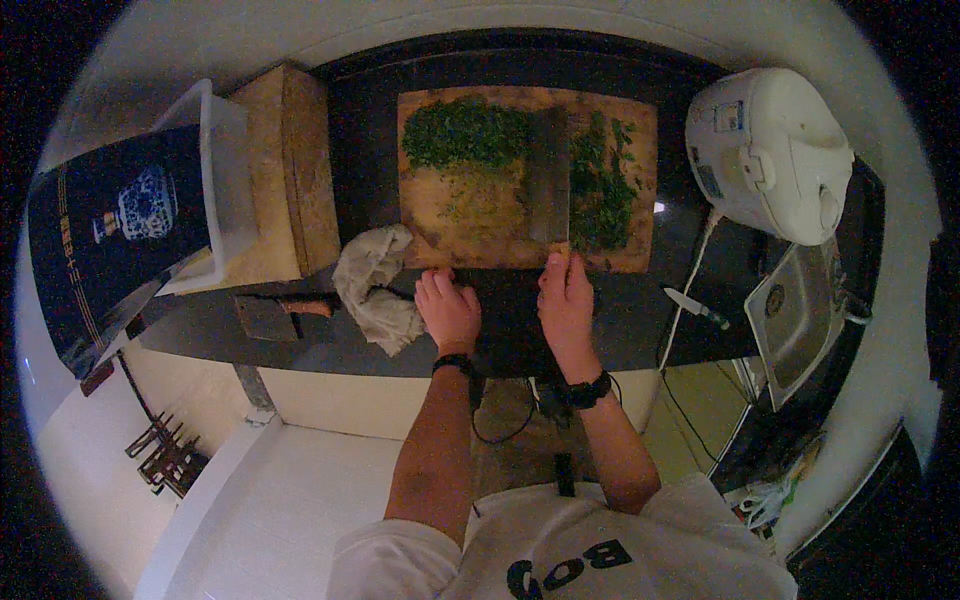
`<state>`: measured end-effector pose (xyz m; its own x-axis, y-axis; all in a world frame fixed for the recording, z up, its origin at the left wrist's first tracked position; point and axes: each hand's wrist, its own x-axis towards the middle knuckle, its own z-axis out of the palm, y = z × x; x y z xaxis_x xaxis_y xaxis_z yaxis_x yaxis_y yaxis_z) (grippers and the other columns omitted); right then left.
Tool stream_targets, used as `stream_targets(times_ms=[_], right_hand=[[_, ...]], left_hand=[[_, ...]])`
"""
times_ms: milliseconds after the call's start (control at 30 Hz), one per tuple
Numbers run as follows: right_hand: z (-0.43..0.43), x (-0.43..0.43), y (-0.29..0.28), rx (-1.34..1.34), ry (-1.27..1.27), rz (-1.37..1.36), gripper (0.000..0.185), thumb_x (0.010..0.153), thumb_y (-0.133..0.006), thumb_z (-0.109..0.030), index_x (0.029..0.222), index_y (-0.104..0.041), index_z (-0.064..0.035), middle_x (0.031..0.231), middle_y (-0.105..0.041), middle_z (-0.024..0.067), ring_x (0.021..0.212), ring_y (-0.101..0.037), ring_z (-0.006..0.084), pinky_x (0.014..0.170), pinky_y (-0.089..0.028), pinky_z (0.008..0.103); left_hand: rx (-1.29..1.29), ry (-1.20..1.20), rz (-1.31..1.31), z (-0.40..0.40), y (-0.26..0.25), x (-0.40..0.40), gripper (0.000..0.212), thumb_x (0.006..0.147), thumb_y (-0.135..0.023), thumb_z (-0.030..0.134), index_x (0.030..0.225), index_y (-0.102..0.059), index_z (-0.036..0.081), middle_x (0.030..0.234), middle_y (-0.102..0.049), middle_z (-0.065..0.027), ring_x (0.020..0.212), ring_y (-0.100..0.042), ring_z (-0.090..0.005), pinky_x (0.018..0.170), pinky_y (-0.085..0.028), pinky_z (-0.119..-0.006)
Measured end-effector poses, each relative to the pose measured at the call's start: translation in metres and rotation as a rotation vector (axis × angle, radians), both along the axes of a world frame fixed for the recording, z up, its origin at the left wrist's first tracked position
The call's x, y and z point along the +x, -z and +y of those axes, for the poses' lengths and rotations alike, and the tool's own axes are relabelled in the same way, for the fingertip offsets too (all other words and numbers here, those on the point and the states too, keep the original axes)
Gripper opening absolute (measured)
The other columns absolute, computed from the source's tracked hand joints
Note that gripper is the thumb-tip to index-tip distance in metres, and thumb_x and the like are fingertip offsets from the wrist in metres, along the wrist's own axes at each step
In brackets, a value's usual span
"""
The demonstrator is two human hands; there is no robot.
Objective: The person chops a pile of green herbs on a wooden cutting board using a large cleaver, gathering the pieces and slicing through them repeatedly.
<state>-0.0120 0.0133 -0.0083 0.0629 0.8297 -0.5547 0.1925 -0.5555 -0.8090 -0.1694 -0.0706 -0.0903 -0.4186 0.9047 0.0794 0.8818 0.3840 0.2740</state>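
Observation:
My right hand (pixel 567 304) grips the wooden handle of a cleaver (pixel 548 184). Its broad blade lies across a wooden cutting board (pixel 465 247), between two lots of green leaves. Finely chopped greens (pixel 469 131) make a pile left of the blade, with small bits scattered below it. On the right are coarser-cut leafy greens (pixel 606 206), partly hidden by the blade. My left hand (pixel 450 309) rests at the board's front edge with nothing in it, fingers bent and thumb apart. Beside it, a crumpled light cloth (pixel 379 289) touches the board's left corner.
A second cleaver (pixel 274 316) and a small knife (pixel 696 307) lie on the dark counter (pixel 502 345). Left stand a cardboard box (pixel 307 172) and a white plastic bin (pixel 225 202). An electric hot-water pot (pixel 769 154), its cord and a metal sink (pixel 799 315) are right.

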Motion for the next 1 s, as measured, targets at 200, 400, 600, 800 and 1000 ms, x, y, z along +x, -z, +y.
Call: stream_targets(times_ms=[200,400,600,800,1000], right_hand=[[-0.005,-0.001,0.001,-0.011,0.018,0.008,0.030,0.105,-0.046,-0.034,0.097,-0.052,-0.0063,0.072,-0.049,-0.0021,0.055,-0.043,0.0050,0.047,-0.037,0.0237],[-0.018,0.013,0.020,0.043,-0.022,-0.108,0.027,0.105,-0.045,-0.031,0.100,-0.054,-0.0059,0.072,-0.050,-0.0019,0.056,-0.044,0.0051,0.047,-0.037,0.0239],[-0.020,0.026,0.020,0.025,0.032,-0.102,0.026,0.105,-0.046,-0.029,0.095,-0.053,-0.0060,0.071,-0.050,-0.0019,0.055,-0.043,0.0047,0.047,-0.037,0.0234],[-0.020,0.037,0.024,0.038,0.011,-0.096,0.028,0.105,-0.046,-0.031,0.093,-0.052,-0.0068,0.070,-0.050,-0.0027,0.055,-0.043,0.0040,0.046,-0.036,0.0224],[-0.010,0.048,0.011,0.021,0.021,-0.165,0.035,0.104,-0.047,-0.033,0.096,-0.060,-0.0014,0.064,-0.058,0.0080,0.054,-0.054,0.0214,0.050,-0.043,0.0372]], left_hand=[[-0.036,-0.010,-0.033,0.003,-0.001,-0.002,0.039,0.076,-0.064,0.017,0.109,-0.051,0.003,0.114,-0.050,-0.0199,0.108,-0.047,-0.0409,0.093,-0.039,-0.050],[-0.002,-0.010,-0.008,0.000,0.002,-0.001,0.037,0.076,-0.063,0.017,0.108,-0.051,0.002,0.113,-0.050,-0.0206,0.107,-0.047,-0.0412,0.092,-0.039,-0.050],[0.012,-0.001,0.006,-0.001,0.002,-0.001,0.035,0.077,-0.063,0.017,0.107,-0.051,0.002,0.112,-0.050,-0.0205,0.107,-0.046,-0.0414,0.093,-0.039,-0.051],[-0.050,-0.015,-0.015,0.001,-0.001,-0.001,0.036,0.078,-0.064,0.019,0.107,-0.051,0.003,0.113,-0.049,-0.0211,0.110,-0.046,-0.0416,0.096,-0.038,-0.052],[-0.041,-0.020,-0.002,-0.002,0.004,-0.001,0.042,0.079,-0.063,0.020,0.114,-0.050,0.001,0.121,-0.049,-0.0229,0.116,-0.044,-0.0443,0.101,-0.036,-0.053]])
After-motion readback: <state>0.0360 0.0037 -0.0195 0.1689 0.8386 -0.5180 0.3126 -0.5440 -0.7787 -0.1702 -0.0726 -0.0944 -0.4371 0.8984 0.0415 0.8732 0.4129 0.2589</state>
